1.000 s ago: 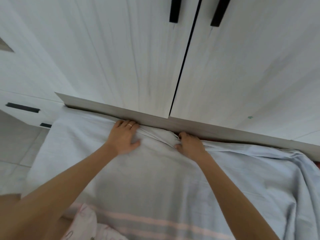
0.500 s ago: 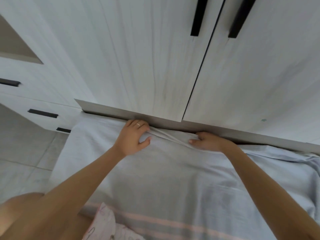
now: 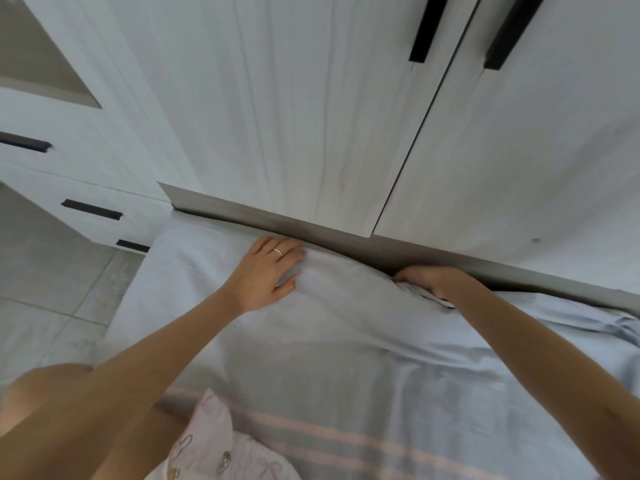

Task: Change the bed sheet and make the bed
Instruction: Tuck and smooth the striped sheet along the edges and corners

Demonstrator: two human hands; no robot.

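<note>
Low in the frame, the blue bed sheet with pink stripes covers the bed up to the grey board across the middle. The left hand lies flat on the sheet, fingers straight, tips at the board. The right hand dips into the gap there, and I cannot tell if its hidden fingers pinch cloth. The sheet's edge runs along the board, and its loose, bunched part lies toward the right edge of the frame, so I think the right hand is nearer to tuck it.
</note>
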